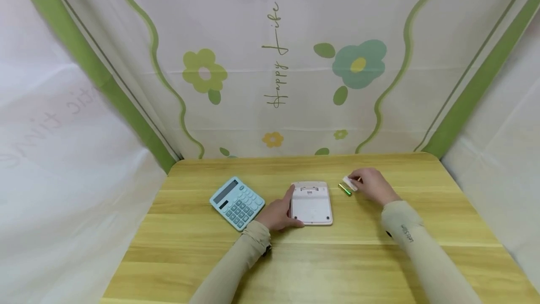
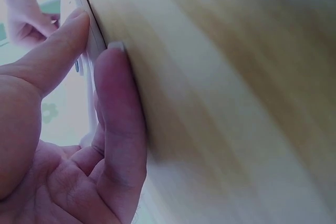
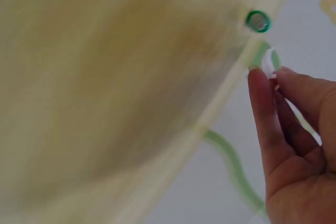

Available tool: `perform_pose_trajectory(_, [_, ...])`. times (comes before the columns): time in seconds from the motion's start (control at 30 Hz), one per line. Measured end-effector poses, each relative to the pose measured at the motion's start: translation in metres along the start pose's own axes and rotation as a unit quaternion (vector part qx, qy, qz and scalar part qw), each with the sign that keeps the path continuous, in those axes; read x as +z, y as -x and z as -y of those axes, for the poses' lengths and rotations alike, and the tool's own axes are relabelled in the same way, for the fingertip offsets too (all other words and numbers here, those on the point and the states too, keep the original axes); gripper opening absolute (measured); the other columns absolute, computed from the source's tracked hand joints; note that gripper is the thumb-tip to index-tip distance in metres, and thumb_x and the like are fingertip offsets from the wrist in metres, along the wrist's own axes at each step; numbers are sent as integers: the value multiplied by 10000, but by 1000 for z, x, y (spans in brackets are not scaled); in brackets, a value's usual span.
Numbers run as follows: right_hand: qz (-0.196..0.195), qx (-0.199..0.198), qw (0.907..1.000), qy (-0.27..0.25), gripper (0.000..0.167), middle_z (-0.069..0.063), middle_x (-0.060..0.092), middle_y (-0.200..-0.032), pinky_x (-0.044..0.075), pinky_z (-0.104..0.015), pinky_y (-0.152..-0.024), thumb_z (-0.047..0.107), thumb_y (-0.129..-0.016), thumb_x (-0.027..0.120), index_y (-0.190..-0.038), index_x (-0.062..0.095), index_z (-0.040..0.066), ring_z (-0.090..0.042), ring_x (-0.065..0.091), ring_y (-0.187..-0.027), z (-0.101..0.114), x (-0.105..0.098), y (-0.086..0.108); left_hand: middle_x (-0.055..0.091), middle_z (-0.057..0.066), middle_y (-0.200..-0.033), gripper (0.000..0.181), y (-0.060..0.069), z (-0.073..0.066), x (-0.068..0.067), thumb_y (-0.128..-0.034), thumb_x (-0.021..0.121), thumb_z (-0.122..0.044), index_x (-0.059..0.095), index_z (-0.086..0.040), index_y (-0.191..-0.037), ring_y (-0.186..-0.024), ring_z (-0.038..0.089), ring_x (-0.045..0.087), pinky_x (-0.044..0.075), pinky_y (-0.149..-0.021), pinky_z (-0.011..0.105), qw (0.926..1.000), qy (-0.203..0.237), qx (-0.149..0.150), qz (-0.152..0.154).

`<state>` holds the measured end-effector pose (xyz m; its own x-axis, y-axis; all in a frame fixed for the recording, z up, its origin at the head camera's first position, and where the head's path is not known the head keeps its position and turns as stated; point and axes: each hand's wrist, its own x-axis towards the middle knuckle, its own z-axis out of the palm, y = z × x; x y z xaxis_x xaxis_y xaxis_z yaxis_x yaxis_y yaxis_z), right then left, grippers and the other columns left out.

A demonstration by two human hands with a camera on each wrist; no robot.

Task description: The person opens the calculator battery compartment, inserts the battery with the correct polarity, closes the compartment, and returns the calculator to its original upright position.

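Observation:
A white calculator (image 1: 311,205) lies face down on the table, its back up. My left hand (image 1: 276,214) grips it by the left side, thumb at the near edge and a finger along the left edge. In the left wrist view, fingers (image 2: 118,103) meet the calculator's thin side, close to the tabletop. Right of the calculator, my right hand (image 1: 373,186) pinches a small white piece (image 3: 269,62) between thumb and fingertips; it looks like a battery cover. Beside that piece lies a green battery (image 1: 345,189) on the table.
A light blue calculator (image 1: 237,203) lies face up, left of my left hand. The wooden table (image 1: 337,266) ends at the back against a flowered curtain (image 1: 291,121); more white cloth hangs at both sides.

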<state>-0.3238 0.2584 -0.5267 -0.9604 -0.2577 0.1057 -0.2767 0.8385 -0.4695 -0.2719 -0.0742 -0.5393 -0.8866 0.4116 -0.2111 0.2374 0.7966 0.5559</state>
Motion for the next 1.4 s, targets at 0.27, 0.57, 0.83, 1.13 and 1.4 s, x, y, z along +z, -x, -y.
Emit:
perform_pose_trajectory(0.27, [31, 238, 9996, 160, 155, -190, 752, -1015, 570, -548, -882, 39, -955, 706, -1070, 768, -44, -353, 696, -955, -18, 1, 4, 696, 173, -1122, 1229, 0, 1, 1, -814, 872, -480, 59, -177, -1685, -811, 181, 562, 495, -783, 296, 10000, 8, 47, 6])
perform_pose_trajectory(0.57, [29, 391, 9990, 208, 154, -218, 741, -1027, 559, -557, -879, 27, -933, 719, -1058, 759, -55, -375, 685, -958, -15, -1, 6, 694, 163, -1126, 1230, 1, 1, 2, -815, 867, -493, 56, -177, -1684, -821, 176, 561, 501, -796, 303, 9999, -42, 93, -22])
perform_pose_trajectory(0.83, [28, 342, 9993, 167, 155, -205, 730, -1005, 562, -548, -855, 16, -904, 733, -1041, 757, -52, -355, 674, -926, -13, -2, 11, 674, 217, -1282, 1219, 2, -2, -1, -830, 855, -494, 51, -155, -1683, -884, 184, 590, 530, -866, 339, 9998, -138, 103, 27])
perform_pose_trajectory(1.13, [-204, 146, 9994, 235, 219, -134, 747, -954, 566, -509, -806, 157, -963, 720, -1078, 769, -23, -283, 680, -856, 4, 1, 7, 652, 231, -1338, 1215, 4, -3, -3, -830, 862, -472, 61, -133, -1679, -962, 211, 622, 538, -956, 391, 9998, -165, 75, 46])
perform_pose_trajectory(1.4, [452, -222, 9967, 635, 300, -81, 661, -902, 542, -455, -772, 184, -914, 784, -1149, 736, 4, -218, 594, -806, 22, 15, -3, 671, 223, -1300, 1230, 0, -1, 0, -824, 861, -490, 51, -138, -1680, -946, 194, 625, 542, -949, 376, 9997, -220, 50, 45])
